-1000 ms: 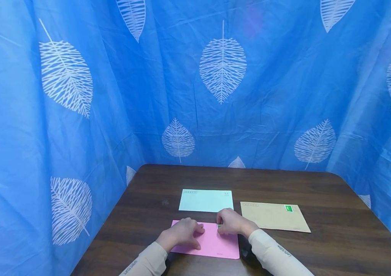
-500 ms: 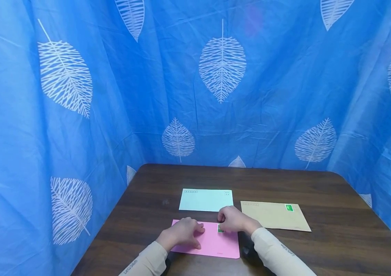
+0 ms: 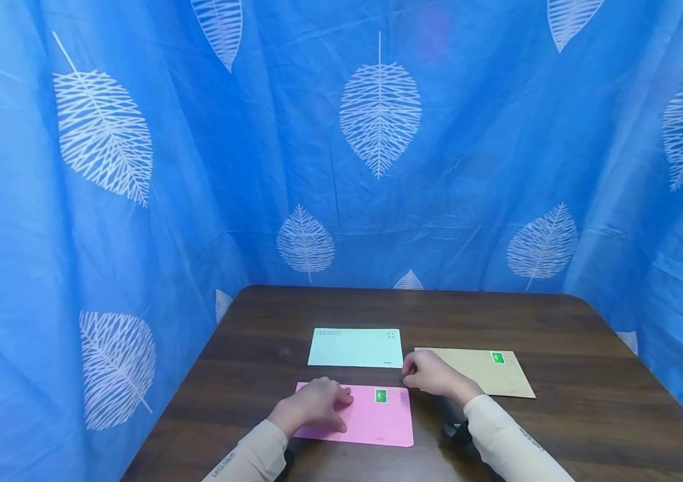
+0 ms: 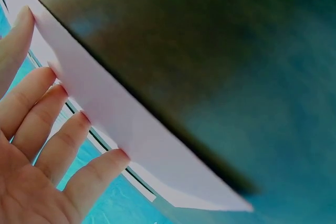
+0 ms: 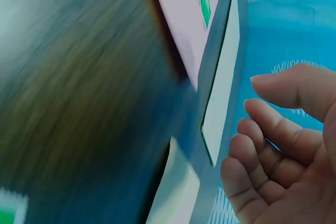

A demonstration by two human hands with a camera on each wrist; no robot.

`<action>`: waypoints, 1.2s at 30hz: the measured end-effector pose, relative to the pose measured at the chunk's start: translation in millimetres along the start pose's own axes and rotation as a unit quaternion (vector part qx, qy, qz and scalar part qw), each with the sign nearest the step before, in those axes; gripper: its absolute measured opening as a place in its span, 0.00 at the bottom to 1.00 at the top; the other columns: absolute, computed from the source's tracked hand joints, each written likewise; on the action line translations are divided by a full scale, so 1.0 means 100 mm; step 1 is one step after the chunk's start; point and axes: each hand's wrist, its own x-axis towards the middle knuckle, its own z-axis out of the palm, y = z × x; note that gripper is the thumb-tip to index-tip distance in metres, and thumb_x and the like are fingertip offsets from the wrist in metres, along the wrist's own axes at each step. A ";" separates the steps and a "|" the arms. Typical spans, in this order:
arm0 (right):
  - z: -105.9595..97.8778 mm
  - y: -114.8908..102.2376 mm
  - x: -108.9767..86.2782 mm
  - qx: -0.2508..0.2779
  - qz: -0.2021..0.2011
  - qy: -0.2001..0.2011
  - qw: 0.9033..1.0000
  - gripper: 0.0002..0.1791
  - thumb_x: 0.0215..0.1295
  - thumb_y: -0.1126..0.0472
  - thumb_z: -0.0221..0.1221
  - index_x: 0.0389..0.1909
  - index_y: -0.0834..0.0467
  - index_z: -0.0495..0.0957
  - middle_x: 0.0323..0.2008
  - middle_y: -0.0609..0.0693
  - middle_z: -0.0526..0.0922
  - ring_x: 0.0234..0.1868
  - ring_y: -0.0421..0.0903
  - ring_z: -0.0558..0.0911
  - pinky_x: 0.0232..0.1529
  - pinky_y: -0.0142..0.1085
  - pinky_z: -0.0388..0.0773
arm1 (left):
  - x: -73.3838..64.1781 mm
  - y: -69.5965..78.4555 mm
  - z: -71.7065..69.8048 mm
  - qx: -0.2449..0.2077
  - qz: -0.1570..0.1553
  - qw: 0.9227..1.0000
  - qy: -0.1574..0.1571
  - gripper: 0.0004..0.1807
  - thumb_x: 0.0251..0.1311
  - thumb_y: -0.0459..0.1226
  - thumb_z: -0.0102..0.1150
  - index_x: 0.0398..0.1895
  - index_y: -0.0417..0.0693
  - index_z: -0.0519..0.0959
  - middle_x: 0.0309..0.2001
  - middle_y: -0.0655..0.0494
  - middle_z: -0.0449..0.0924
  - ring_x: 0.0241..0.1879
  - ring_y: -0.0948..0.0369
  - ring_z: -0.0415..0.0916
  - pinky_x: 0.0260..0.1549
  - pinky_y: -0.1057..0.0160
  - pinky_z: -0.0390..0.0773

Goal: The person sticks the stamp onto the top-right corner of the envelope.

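A pink envelope [image 3: 371, 428] lies on the dark wooden table, a green stamp [image 3: 381, 395] on it toward its upper right corner. My left hand [image 3: 316, 405] rests on the envelope's left part, fingertips touching the paper with the fingers spread, as the left wrist view also shows. Just beyond the envelope's upper right corner hovers my right hand [image 3: 432, 375], its fingers loosely curled. In the right wrist view nothing sits between thumb and fingers [image 5: 278, 124]. That hand hides the left part of a tan envelope [image 3: 486, 370], which bears a green stamp [image 3: 498, 357].
Behind the pink envelope lies a pale mint envelope [image 3: 355, 347] with printed boxes at its top corners. At the lower left of the right wrist view, part of another green stamp [image 5: 8, 213] shows. A blue leaf-patterned curtain [image 3: 245, 147] surrounds the table [image 3: 570, 335].
My right hand has let go of the stamp on the pink envelope and moved right, uncovering it. The left hand has kept its place on the envelope. The head view has shifted slightly.
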 end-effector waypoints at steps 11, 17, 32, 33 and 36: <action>-0.25 0.26 -0.23 -0.018 -0.012 0.011 1.000 0.03 0.58 0.68 0.63 0.27 0.59 0.80 0.21 0.45 0.75 0.23 0.41 0.71 0.24 0.31 0.69 | 0.01 0.00 -0.01 0.001 0.003 1.000 0.001 0.27 0.46 0.47 0.79 0.53 0.56 0.86 0.58 0.58 0.83 0.59 0.54 0.80 0.59 0.58 0.78; -0.31 0.33 -0.36 -0.007 -0.016 0.011 1.000 0.02 0.60 0.67 0.63 0.28 0.60 0.81 0.22 0.45 0.75 0.24 0.41 0.71 0.25 0.31 0.70 | 0.00 0.01 0.00 0.005 0.006 1.000 0.006 0.27 0.45 0.46 0.79 0.53 0.56 0.86 0.58 0.57 0.84 0.58 0.53 0.80 0.58 0.57 0.78; -0.32 0.45 -0.61 -0.003 -0.049 -0.003 0.999 0.04 0.58 0.66 0.66 0.27 0.58 0.80 0.21 0.42 0.75 0.23 0.34 0.69 0.24 0.29 0.68 | -0.12 0.04 0.03 0.005 0.016 1.000 0.009 0.27 0.45 0.47 0.79 0.52 0.56 0.87 0.57 0.56 0.84 0.58 0.52 0.81 0.57 0.57 0.79; -0.33 0.46 -0.62 -0.006 -0.050 -0.004 0.999 0.05 0.58 0.66 0.66 0.26 0.58 0.80 0.21 0.42 0.75 0.23 0.34 0.69 0.24 0.29 0.69 | -0.13 0.04 0.04 0.004 0.015 1.000 0.009 0.27 0.45 0.47 0.79 0.52 0.56 0.87 0.57 0.57 0.84 0.57 0.52 0.81 0.57 0.56 0.79; -0.37 0.49 -0.66 -0.015 -0.055 -0.004 0.998 0.05 0.58 0.67 0.67 0.26 0.57 0.80 0.22 0.41 0.76 0.23 0.33 0.69 0.25 0.29 0.69 | -0.14 0.04 0.05 0.007 0.016 1.000 0.010 0.26 0.45 0.48 0.79 0.52 0.57 0.87 0.57 0.57 0.84 0.55 0.52 0.81 0.55 0.57 0.79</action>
